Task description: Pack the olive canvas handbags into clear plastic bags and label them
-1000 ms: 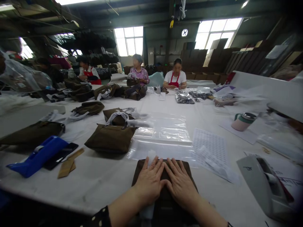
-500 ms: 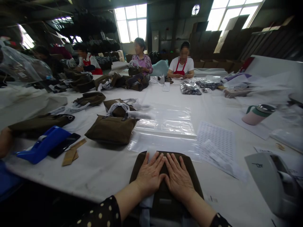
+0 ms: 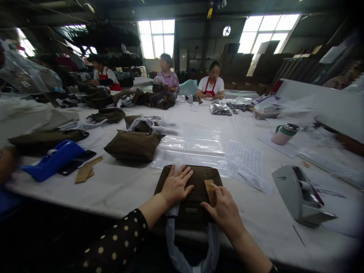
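Observation:
A dark olive handbag (image 3: 196, 174) lies flat on the table edge in front of me, its wrapped handle (image 3: 212, 242) hanging toward my body. My left hand (image 3: 178, 185) rests flat on the bag's left part, fingers spread, beside a strip of white wrapping (image 3: 178, 163). At the bag's right side my right hand (image 3: 224, 208) has its fingers bent over a small tan card (image 3: 210, 192), which it grips at the edge. The card's lower end is partly hidden by the fingers. A small metal plate (image 3: 191, 210) shows on the bag between my hands.
Clear plastic bags (image 3: 196, 144) lie beyond the handbag, with another olive bag (image 3: 133, 146) to the left. A blue tape dispenser (image 3: 55, 159), a phone (image 3: 76, 163) and tan cards (image 3: 83, 172) lie farther left. Right are a sticker sheet (image 3: 246, 159), a cup (image 3: 284, 134) and a grey dispenser (image 3: 301, 197).
My right hand has moved off its flat position to the bag's right side, where the tan card now shows under its fingers. My left hand stays flat. The view has shifted.

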A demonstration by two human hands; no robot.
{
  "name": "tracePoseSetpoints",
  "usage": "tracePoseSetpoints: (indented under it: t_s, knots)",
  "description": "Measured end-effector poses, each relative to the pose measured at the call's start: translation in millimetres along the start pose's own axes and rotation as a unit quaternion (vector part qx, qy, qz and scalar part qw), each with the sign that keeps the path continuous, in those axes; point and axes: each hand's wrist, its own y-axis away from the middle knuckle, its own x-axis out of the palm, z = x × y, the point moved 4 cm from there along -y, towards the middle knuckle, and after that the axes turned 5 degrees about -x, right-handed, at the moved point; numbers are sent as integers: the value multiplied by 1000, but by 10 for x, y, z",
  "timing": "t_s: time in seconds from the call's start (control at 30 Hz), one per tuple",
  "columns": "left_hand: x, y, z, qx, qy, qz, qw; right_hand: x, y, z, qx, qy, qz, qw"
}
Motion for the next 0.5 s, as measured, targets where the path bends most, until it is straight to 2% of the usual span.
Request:
tracePoseSetpoints:
  t_s: [0.13, 0.23, 0.3, 0.33, 0.4, 0.5]
  knots:
    - [-75, 68, -52, 3, -20, -43, 999, -63, 54, -33, 54, -76, 1, 996]
    - [-188, 151, -51, -39, -35, -128, 990, -169, 87, -155, 135, -220, -64, 964]
    - [-242, 208, -38, -75, -27, -156, 985, -155, 49, -184, 129, -290, -98, 943]
    - [-251, 229, -37, -83, -17, -153, 985, -120, 7, -177, 108, -299, -101, 943]
    - [-236, 260, -46, -83, 6, -132, 988, -15, -93, -154, 64, -266, -97, 957]
    - [-162, 306, -75, -77, 18, -110, 991, 132, -192, -138, 12, -118, -108, 987]
